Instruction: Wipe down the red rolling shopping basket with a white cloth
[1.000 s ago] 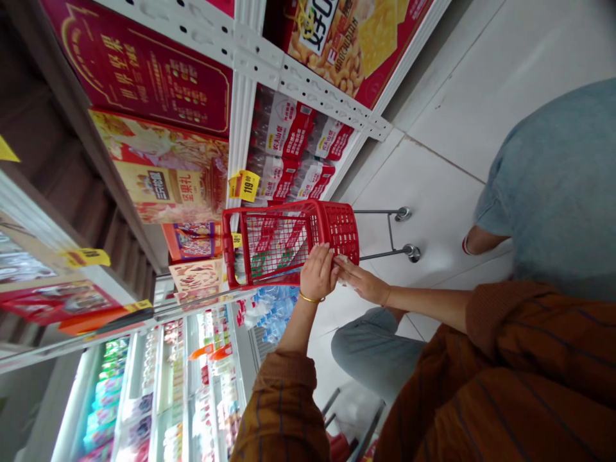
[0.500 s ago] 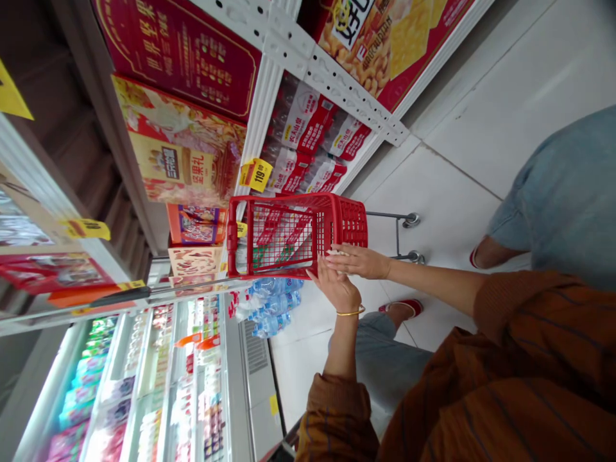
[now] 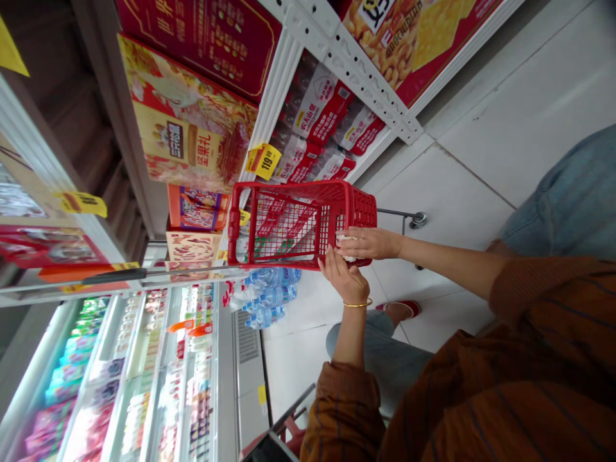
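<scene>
A red plastic shopping basket on wheels [image 3: 360, 208] stands with its mesh inside facing me. My right hand [image 3: 373, 244] presses a crumpled white wipe or tissue [image 3: 347, 245] against the basket near its bottom end. Fingers partly cover the white piece, so its exact kind does not show. Just beside it, my left hand [image 3: 347, 279], with a gold bracelet [image 3: 357, 304], has its fingers over the basket's near edge. Its palm stays outside the basket. One castor [image 3: 418, 220] shows on the floor below the metal frame.
The view is turned sideways. Shelves hold boxed snacks [image 3: 187, 122] and packs of red-labelled bottles [image 3: 315, 106]. Blue-wrapped water bottles [image 3: 269, 296] stand beyond the basket, near a lit cooler [image 3: 158, 359]. The basket's long black-gripped handle [image 3: 115, 276] extends leftward. A red shoe [image 3: 404, 308] is nearby.
My hands have moved slightly apart and right in the view. More of the white piece shows under my right hand. The basket appears shifted a little right and up.
</scene>
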`<state>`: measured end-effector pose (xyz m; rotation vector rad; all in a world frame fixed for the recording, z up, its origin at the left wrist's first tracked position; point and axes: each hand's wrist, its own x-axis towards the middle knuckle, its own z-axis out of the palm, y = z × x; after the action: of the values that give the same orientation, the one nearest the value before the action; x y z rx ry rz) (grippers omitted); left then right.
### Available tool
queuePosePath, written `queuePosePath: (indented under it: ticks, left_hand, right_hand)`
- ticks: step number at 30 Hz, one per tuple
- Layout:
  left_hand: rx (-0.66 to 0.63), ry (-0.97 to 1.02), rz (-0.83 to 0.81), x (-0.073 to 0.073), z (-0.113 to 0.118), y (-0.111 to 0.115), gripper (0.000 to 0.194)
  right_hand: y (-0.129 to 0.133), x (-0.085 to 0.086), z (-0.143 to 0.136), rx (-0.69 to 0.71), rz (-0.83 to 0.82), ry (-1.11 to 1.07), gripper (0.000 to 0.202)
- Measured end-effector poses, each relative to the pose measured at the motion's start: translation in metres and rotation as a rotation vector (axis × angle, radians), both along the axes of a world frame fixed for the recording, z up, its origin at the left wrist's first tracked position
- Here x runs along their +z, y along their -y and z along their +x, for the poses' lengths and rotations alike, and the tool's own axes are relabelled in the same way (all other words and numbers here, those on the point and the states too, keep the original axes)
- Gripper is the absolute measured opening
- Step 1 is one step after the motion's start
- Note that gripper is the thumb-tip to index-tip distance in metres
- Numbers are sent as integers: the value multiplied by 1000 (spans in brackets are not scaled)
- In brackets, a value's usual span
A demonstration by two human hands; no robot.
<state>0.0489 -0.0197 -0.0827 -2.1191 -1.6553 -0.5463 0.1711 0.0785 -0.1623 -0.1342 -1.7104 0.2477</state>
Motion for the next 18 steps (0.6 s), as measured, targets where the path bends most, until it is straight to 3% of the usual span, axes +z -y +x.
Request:
queuePosePath:
  ticks: [8,15,18]
  left_hand:
    - [18,7,61,-4,2,-2,71]
    - [0,88,118,-9,5,-3,75]
    - [1,103,105,-10,9,-3,78]
  right_hand:
    - [-24,-12,17,-130,-52,96,39]
    - [18,2,-2,-41,-29,187,40]
    - [23,0,-7,-56,-38,211,41]
